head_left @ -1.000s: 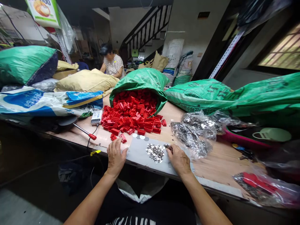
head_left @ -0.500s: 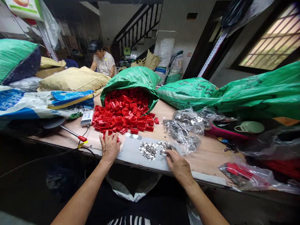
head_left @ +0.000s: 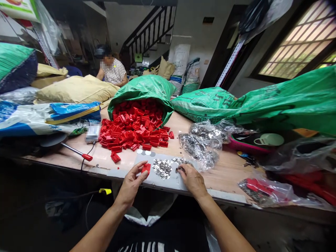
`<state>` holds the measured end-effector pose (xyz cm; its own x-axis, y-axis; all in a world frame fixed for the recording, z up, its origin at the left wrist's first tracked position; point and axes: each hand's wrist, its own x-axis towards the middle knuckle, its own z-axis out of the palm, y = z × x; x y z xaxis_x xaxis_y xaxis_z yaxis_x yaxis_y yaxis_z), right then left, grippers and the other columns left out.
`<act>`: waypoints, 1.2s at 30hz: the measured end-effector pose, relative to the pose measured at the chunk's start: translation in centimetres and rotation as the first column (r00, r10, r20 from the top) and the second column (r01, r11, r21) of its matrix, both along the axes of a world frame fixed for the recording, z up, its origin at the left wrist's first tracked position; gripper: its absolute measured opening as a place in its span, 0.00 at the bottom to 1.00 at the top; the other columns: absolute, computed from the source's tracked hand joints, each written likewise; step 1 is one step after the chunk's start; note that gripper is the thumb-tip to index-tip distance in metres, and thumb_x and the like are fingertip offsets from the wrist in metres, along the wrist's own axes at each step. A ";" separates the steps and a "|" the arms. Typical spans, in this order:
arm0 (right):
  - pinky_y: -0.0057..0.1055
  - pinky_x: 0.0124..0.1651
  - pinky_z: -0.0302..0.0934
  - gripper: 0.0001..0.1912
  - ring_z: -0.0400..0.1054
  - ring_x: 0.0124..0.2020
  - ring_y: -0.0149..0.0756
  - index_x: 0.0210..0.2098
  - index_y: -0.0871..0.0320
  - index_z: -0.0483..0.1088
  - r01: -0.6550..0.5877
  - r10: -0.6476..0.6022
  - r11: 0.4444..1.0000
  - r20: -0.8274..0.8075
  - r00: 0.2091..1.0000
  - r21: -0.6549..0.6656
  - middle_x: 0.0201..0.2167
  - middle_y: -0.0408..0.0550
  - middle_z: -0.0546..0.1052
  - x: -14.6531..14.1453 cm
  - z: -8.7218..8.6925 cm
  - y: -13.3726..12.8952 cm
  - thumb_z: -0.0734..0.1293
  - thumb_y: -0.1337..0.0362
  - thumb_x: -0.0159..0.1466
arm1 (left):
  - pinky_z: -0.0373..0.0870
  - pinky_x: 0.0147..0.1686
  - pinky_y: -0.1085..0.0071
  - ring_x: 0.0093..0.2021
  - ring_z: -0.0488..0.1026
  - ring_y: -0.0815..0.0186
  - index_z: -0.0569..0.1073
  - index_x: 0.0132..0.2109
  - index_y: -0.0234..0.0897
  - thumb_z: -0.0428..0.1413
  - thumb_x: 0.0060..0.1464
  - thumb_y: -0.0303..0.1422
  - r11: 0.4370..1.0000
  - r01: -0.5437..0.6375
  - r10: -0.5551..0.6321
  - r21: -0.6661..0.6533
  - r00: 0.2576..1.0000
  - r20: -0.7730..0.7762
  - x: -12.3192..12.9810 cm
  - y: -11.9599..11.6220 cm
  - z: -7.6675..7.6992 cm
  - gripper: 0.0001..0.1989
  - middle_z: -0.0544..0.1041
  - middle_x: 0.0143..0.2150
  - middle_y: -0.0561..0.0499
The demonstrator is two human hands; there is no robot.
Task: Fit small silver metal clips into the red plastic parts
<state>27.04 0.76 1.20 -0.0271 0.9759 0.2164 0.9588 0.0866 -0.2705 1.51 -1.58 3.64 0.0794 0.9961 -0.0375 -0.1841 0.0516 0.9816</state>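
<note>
My left hand (head_left: pixel 132 180) grips a small blocky red plastic part (head_left: pixel 146 168) between thumb and fingers, just above the near edge of a grey mat (head_left: pixel 154 180). On that mat lies a pile of small shiny metal pieces (head_left: pixel 162 168), with a smaller pile (head_left: pixel 181 161) to its right. My right hand (head_left: pixel 193 179) is pinched at the smaller pile; a small dark metal piece shows at its fingertips, its exact shape too small to tell. Beyond the mat a heap of similar red parts (head_left: pixel 131 131) spills from a green woven sack (head_left: pixel 147 85).
Clear plastic bags of metal pieces (head_left: pixel 199 148) lie right of the mat. Farther right are a pale green mug (head_left: pixel 271 139) and a bag with red and metal parts (head_left: pixel 262 189). A red-tipped lever (head_left: pixel 78 152) sticks out at left. Another person (head_left: pixel 112 70) sits across the table.
My left hand has come from the heap's near edge toward the mat, now with a red plastic part in it. My right hand stays by the smaller metal pile. The view has shifted slightly.
</note>
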 end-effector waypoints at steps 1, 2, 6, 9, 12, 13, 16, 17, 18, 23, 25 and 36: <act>0.28 0.38 0.61 0.06 0.71 0.39 0.36 0.36 0.54 0.70 0.001 -0.001 1.000 -0.002 1.000 -0.005 0.36 0.44 0.75 0.0 0.0 0.1 0.61 0.66 0.64 | 0.68 0.45 0.66 0.45 0.73 0.62 0.69 0.54 0.41 0.58 0.53 0.37 0.993 0.053 -0.035 -0.110 0.987 0.157 0.3 -0.6 0.3 0.21 0.75 0.47 0.46; 0.28 0.38 0.61 0.05 0.71 0.38 0.36 0.36 0.54 0.70 0.005 -0.005 1.000 -0.003 1.000 -0.007 0.36 0.44 0.75 0.1 0.0 0.1 0.62 0.66 0.64 | 0.69 0.43 0.69 0.42 0.74 0.64 0.70 0.53 0.40 0.59 0.53 0.36 0.974 0.113 -0.052 -0.194 0.955 0.291 0.5 -1.1 0.4 0.20 0.75 0.48 0.46; 0.28 0.38 0.60 0.05 0.71 0.39 0.35 0.38 0.54 0.70 0.025 -0.025 1.000 -0.005 1.000 -0.014 0.37 0.44 0.75 0.5 0.1 -0.1 0.62 0.65 0.63 | 0.70 0.41 0.72 0.39 0.76 0.67 0.72 0.47 0.37 0.61 0.51 0.30 0.901 0.274 -0.039 -0.335 0.822 0.568 0.8 -2.4 0.4 0.15 0.75 0.47 0.46; 0.28 0.39 0.60 0.06 0.71 0.39 0.35 0.38 0.54 0.69 0.012 -0.012 1.000 -0.010 1.000 -0.014 0.38 0.44 0.75 0.6 0.2 -0.2 0.62 0.66 0.63 | 0.71 0.40 0.71 0.39 0.77 0.64 0.70 0.44 0.36 0.61 0.50 0.28 0.873 0.313 -0.013 -0.375 0.782 0.623 0.9 -3.0 -0.1 0.13 0.76 0.44 0.46; 0.28 0.38 0.60 0.06 0.71 0.38 0.35 0.37 0.54 0.69 0.006 -0.006 1.000 0.002 1.000 -0.013 0.37 0.44 0.75 0.5 0.2 -0.1 0.61 0.66 0.63 | 0.72 0.36 0.71 0.37 0.78 0.64 0.68 0.37 0.36 0.61 0.50 0.29 0.857 0.315 0.010 -0.408 0.780 0.625 1.2 -3.4 -0.4 0.09 0.77 0.42 0.47; 0.28 0.38 0.60 0.06 0.71 0.38 0.35 0.37 0.54 0.69 0.008 -0.008 1.000 0.008 1.000 -0.014 0.36 0.44 0.75 0.5 0.2 0.0 0.61 0.66 0.63 | 0.73 0.35 0.71 0.37 0.78 0.64 0.66 0.35 0.36 0.62 0.50 0.28 0.854 0.317 0.010 -0.414 0.784 0.621 1.2 -3.6 -0.5 0.10 0.77 0.42 0.47; 0.28 0.37 0.61 0.06 0.71 0.37 0.35 0.37 0.54 0.70 0.018 -0.018 1.000 0.018 1.000 -0.001 0.36 0.45 0.76 0.4 0.4 0.1 0.61 0.66 0.63 | 0.73 0.36 0.70 0.39 0.78 0.62 0.65 0.33 0.35 0.62 0.49 0.26 0.846 0.319 0.010 -0.427 0.791 0.612 1.4 -3.8 -0.6 0.11 0.76 0.45 0.44; 0.28 0.37 0.61 0.06 0.71 0.37 0.35 0.37 0.54 0.70 0.019 -0.019 1.000 0.018 1.000 0.012 0.37 0.45 0.76 0.4 0.5 0.1 0.61 0.66 0.63 | 0.73 0.38 0.70 0.40 0.78 0.61 0.66 0.36 0.36 0.62 0.49 0.25 0.846 0.316 0.017 -0.430 0.789 0.614 1.4 -3.9 -0.7 0.11 0.76 0.45 0.44; 0.28 0.37 0.61 0.06 0.71 0.37 0.35 0.37 0.54 0.70 0.020 -0.020 0.999 0.019 1.000 0.030 0.37 0.45 0.76 0.5 0.6 0.0 0.61 0.66 0.63 | 0.73 0.39 0.69 0.41 0.78 0.61 0.66 0.40 0.37 0.61 0.49 0.25 0.846 0.311 0.026 -0.433 0.787 0.617 1.3 -3.9 -0.7 0.13 0.76 0.44 0.44; 0.29 0.35 0.61 0.07 0.72 0.36 0.37 0.37 0.55 0.69 0.044 -0.049 0.996 0.059 0.997 0.079 0.37 0.47 0.77 1.1 1.1 -0.5 0.59 0.66 0.64 | 0.73 0.44 0.68 0.42 0.78 0.61 0.64 0.55 0.37 0.59 0.52 0.26 0.847 0.322 0.045 -0.423 0.750 0.660 1.3 -3.9 -1.2 0.24 0.76 0.40 0.46; 0.29 0.34 0.60 0.07 0.72 0.34 0.38 0.38 0.54 0.68 0.079 -0.081 0.995 0.040 0.996 0.059 0.35 0.46 0.78 1.4 1.4 -0.6 0.59 0.65 0.64 | 0.73 0.43 0.68 0.41 0.78 0.61 0.66 0.54 0.36 0.59 0.53 0.27 0.841 0.336 0.045 -0.425 0.739 0.673 1.3 -3.9 -1.3 0.22 0.76 0.39 0.46; 0.29 0.38 0.63 0.13 0.70 0.35 0.37 0.37 0.57 0.70 -0.162 0.103 0.986 -0.620 0.778 -0.039 0.33 0.48 0.77 -1.2 2.2 -3.1 0.62 0.54 0.63 | 0.74 0.31 0.75 0.36 0.79 0.64 0.66 0.56 0.36 0.59 0.54 0.32 0.822 0.300 0.107 -0.484 0.754 0.648 1.4 -3.5 -1.4 0.22 0.78 0.43 0.42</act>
<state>25.85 -2.38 3.43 -0.0475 0.9877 0.1488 0.5675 0.1493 -0.8097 2.94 -5.08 2.22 0.3802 0.8065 -0.4528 -0.6974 0.5715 0.4325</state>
